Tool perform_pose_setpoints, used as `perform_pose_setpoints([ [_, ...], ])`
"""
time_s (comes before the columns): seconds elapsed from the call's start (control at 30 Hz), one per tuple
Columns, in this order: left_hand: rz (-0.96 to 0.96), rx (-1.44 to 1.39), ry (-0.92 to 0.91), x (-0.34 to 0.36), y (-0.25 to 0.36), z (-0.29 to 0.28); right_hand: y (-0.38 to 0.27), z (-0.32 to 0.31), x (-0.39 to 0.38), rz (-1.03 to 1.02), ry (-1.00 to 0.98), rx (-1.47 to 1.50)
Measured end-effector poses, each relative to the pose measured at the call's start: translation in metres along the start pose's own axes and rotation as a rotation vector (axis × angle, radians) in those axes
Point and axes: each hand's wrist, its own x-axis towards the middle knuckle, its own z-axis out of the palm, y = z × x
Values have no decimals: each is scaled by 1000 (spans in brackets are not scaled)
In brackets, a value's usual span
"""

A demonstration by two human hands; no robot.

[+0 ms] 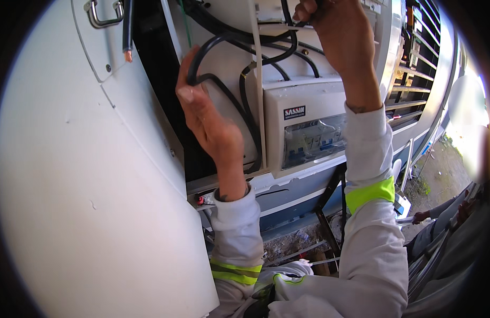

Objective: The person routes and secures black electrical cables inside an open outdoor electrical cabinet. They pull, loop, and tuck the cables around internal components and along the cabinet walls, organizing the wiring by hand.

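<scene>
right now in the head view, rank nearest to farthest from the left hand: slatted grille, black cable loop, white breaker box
1. Black cable loop, against the left hand
2. White breaker box, right of it
3. Slatted grille, farther right

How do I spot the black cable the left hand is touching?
Start at the big white panel filling the left side, then look right to the person's left hand. The black cable bends sharply against that hand; the hanging cable nearby instead ends in bare copper.
</scene>
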Motion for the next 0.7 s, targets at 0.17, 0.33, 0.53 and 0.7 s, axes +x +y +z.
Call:
perform_pose_setpoints([
  [0.17, 75, -26, 79, 18, -12, 15, -2, 12, 21, -71, -66, -377],
  [0.33, 211, 115, 45, 34, -20, 16, -17, 23, 27, -332, -169, -956],
  [0.53, 237, 212, 13, 34, -19, 11, -26, 30, 31, -616, -405, -1158],
  [0.7, 277, 142, -28, 33, -23, 7, -21, 23, 35, -671, -417, -1066],
])
